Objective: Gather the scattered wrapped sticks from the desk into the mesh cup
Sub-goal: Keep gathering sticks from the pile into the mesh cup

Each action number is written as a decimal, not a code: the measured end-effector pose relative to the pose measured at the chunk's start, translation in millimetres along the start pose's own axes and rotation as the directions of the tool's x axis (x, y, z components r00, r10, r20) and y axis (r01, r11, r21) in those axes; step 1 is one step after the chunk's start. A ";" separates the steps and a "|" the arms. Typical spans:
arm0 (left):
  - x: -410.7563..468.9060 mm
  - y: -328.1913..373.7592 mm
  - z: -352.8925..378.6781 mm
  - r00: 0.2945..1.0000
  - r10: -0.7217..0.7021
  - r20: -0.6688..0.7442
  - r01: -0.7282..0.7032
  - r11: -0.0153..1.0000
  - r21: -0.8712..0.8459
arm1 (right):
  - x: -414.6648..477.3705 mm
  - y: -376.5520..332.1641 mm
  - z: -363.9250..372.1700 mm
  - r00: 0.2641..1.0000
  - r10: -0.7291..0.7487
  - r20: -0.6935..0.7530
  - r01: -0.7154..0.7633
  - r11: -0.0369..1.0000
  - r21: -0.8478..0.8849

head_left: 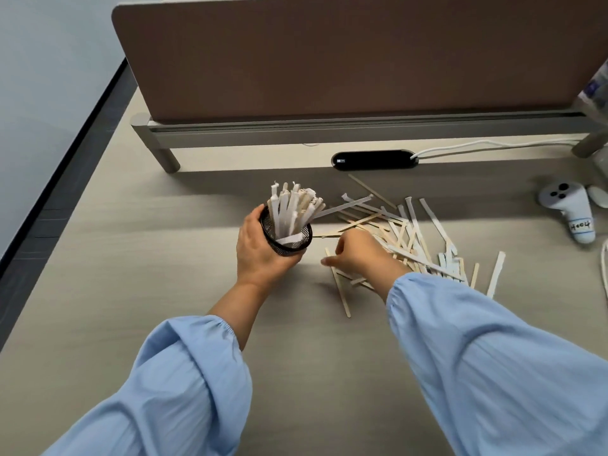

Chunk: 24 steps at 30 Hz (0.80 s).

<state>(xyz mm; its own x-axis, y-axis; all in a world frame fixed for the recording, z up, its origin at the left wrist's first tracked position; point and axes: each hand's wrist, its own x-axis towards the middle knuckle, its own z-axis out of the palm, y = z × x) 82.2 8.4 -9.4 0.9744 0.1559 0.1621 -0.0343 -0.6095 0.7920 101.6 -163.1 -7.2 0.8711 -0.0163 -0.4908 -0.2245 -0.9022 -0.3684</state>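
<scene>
Left hand [260, 248] grips the mesh cup [289, 236] mid-desk [131, 258] – already part-filled; right hand [355, 255], fingers [329, 261] pinching at the wrapped sticks [414, 238] heaped toward the right edge – grasp unclear; best lift one stick cleanly, cup tilted

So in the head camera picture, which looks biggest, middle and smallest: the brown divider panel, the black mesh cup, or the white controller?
1. Brown divider panel, by far the largest.
2. Black mesh cup and white controller look about alike; the left hand hides part of the cup, so I won't rank them.
</scene>
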 end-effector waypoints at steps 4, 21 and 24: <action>-9.1 -0.3 3.0 0.999 0.022 0.042 -0.024 0.999 0.046 | -4.5 8.4 23.6 0.999 0.052 0.012 -0.052 0.998 -0.034; -39.5 10.7 20.0 0.999 0.017 0.035 -0.019 0.998 0.059 | -13.0 65.0 -10.7 0.996 -0.057 -0.065 0.056 0.998 -0.024; -48.6 13.0 22.8 0.999 0.011 0.038 -0.013 0.998 0.056 | -14.7 77.2 7.6 0.992 -0.129 -0.003 0.125 0.968 -0.216</action>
<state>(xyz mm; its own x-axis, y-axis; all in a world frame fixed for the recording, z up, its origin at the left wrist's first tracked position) 39.5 -24.8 -20.4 0.9817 0.1195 0.1484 -0.0347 -0.6537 0.7559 68.2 -229.2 -34.5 0.8943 0.0984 -0.4366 -0.0144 -0.9687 -0.2479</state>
